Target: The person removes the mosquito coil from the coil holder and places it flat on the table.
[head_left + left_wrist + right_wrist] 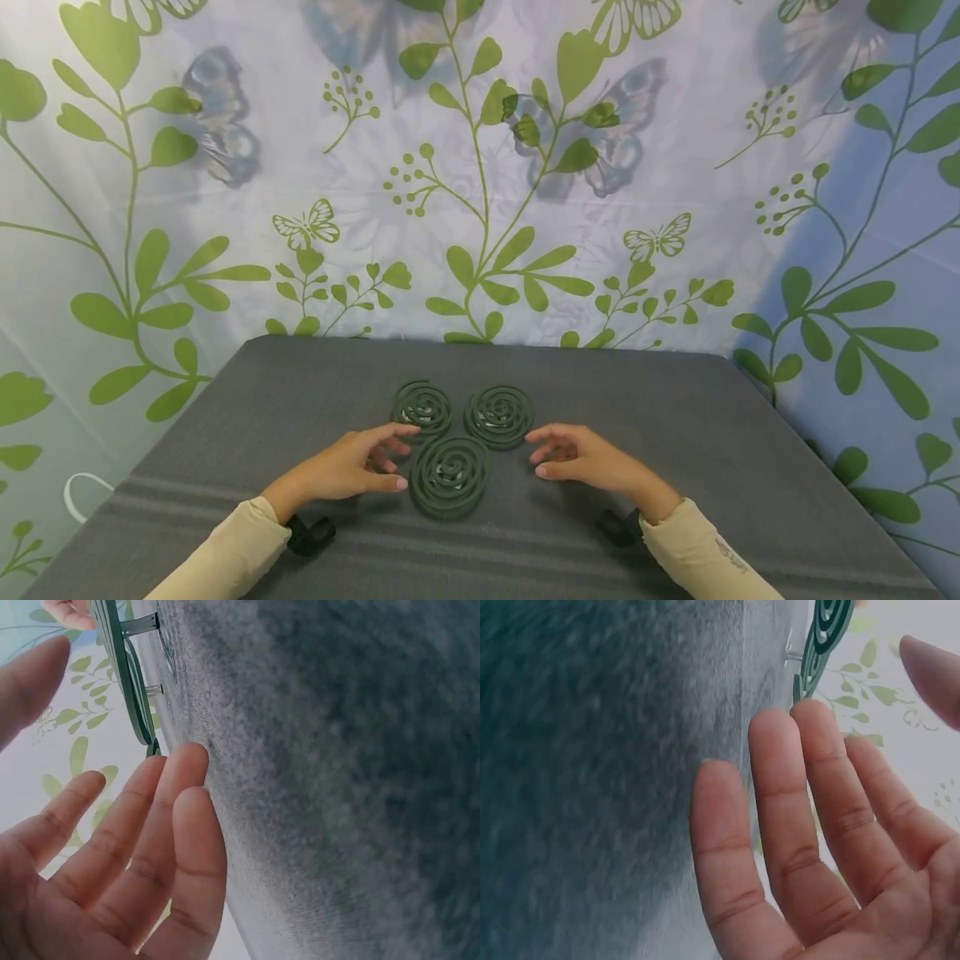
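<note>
Three dark green mosquito coils lie grouped on the grey table: a front coil (450, 505), a back left coil (422, 400) and a back right coil (498, 402). Glints of metal show near their centres. Seen edge-on in the left wrist view, a coil (124, 671) is held off the surface by a metal stand (141, 625). My left hand (352, 462) is just left of the front coil, its fingers relaxed and holding nothing. To the right of the back right coil, my right hand (588, 460) hovers with loosely bent fingers, also holding nothing.
The grey cloth-covered table (315, 392) reaches back to a curtain (480, 167) printed with green leaves and butterflies. A white loop (75, 492) hangs by the table's left edge. Dark straps sit at both wrists.
</note>
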`<state>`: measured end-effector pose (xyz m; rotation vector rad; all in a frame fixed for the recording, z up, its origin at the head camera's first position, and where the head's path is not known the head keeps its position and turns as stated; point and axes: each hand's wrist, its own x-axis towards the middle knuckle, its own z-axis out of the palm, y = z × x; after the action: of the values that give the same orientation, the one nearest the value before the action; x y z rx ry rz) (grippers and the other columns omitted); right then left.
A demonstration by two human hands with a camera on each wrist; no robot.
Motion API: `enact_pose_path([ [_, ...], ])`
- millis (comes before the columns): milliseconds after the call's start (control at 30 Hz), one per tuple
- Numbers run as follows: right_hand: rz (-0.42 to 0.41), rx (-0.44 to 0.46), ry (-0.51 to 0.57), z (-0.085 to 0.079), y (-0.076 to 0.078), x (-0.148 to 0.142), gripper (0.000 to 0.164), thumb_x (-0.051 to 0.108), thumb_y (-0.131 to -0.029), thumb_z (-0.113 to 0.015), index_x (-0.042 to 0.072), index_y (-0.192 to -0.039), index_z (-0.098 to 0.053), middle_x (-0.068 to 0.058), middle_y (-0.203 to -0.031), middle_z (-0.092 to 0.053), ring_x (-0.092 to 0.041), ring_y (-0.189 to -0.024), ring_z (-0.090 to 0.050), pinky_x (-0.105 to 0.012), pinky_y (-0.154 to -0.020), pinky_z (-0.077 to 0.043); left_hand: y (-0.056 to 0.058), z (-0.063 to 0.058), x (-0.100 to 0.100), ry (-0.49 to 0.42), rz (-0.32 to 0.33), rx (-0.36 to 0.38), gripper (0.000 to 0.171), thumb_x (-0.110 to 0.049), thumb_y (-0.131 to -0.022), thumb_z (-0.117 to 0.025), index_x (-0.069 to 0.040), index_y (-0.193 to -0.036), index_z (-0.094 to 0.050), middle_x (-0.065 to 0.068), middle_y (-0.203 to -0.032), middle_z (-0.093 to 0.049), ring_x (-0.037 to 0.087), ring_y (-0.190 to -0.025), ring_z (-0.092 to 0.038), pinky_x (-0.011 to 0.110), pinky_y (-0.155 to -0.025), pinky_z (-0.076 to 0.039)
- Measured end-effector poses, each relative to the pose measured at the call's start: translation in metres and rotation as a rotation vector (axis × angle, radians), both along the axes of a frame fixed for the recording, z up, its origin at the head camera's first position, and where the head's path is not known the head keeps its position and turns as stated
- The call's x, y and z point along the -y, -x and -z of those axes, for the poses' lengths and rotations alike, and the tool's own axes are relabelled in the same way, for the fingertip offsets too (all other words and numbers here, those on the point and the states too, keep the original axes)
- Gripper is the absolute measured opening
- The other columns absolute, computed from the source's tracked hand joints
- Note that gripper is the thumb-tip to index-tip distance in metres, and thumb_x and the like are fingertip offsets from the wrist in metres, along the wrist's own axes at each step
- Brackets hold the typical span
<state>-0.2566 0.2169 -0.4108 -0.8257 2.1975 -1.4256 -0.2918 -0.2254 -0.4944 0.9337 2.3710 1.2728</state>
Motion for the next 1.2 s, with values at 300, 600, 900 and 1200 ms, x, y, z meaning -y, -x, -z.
enact_pose_path([
  [300,0.06,0.089,-0.027,-0.004,0.0,0.017,0.054,0.011,-0.103,-0.076,-0.014,-0.145,-0.055,-0.022,-0.119,-0.076,-0.017,-0.096,-0.072,-0.036,-0.082,-0.059,-0.01,-0.004,-0.01,0.054,-0.032,-0.059,0.078,-0.044,-0.096,-0.085,-0.022,-0.162,-0.05,-0.001,-0.125,-0.073,0.013,-0.1,-0.073,0.034,-0.075,-0.06],
  [600,0.049,0.094,-0.037,-0.005,-0.002,0.034,0.055,0.009,-0.101,-0.076,-0.013,-0.147,-0.054,-0.02,-0.117,-0.078,-0.015,-0.094,-0.072,-0.038,-0.079,-0.058,-0.005,0.009,-0.013,0.092,-0.123,0.08,0.091,-0.056,-0.085,-0.091,-0.032,-0.162,-0.049,-0.01,-0.114,-0.075,0.017,-0.093,-0.076,0.037,-0.071,-0.061],
  [900,0.052,0.116,-0.049,-0.001,-0.002,0.049,0.06,0.011,-0.1,-0.079,-0.01,-0.15,-0.053,-0.013,-0.112,-0.08,-0.013,-0.091,-0.072,-0.033,-0.074,-0.056,-0.013,0.004,-0.022,0.059,-0.116,0.14,0.096,-0.05,-0.087,-0.092,-0.019,-0.165,-0.044,-0.006,-0.111,-0.078,0.017,-0.075,-0.071,0.032,-0.064,-0.056],
  [1200,0.046,0.133,-0.023,0.002,-0.002,0.063,0.067,0.009,-0.098,-0.08,-0.009,-0.154,-0.05,-0.001,-0.099,-0.077,-0.014,-0.087,-0.069,-0.032,-0.071,-0.054,-0.041,-0.034,-0.031,-0.011,-0.008,0.089,0.094,-0.037,-0.098,-0.084,0.006,-0.164,-0.035,-0.003,-0.108,-0.076,0.005,-0.067,-0.059,0.027,-0.059,-0.051],
])
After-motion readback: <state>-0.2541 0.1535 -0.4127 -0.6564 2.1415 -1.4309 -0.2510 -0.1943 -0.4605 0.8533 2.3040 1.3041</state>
